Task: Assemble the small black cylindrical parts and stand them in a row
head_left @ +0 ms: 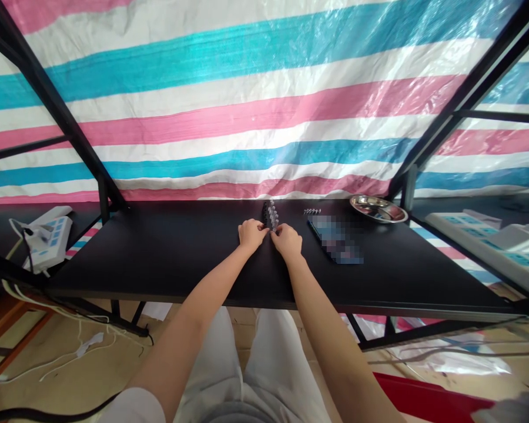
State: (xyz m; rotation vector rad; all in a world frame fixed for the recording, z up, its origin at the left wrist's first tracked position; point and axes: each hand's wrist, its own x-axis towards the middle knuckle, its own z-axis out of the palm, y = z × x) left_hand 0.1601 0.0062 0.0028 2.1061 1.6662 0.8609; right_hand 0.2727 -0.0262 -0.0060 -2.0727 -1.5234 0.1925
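My left hand [251,233] and my right hand [287,239] rest close together on the black table [167,252], fingers curled in a pinch at the near end of a small rack of clear vials [272,214]. The rack runs away from me, with a dark strip on its left side. The fingertips of both hands meet at the rack's near end; what they pinch is too small to name.
A row of small metal pieces [312,211] lies right of the rack. A blurred flat dark object [336,239] sits beside my right hand. A steel dish [378,208] stands at the far right. Power strips [48,235] sit on the left and right side shelves. Black frame posts flank the table.
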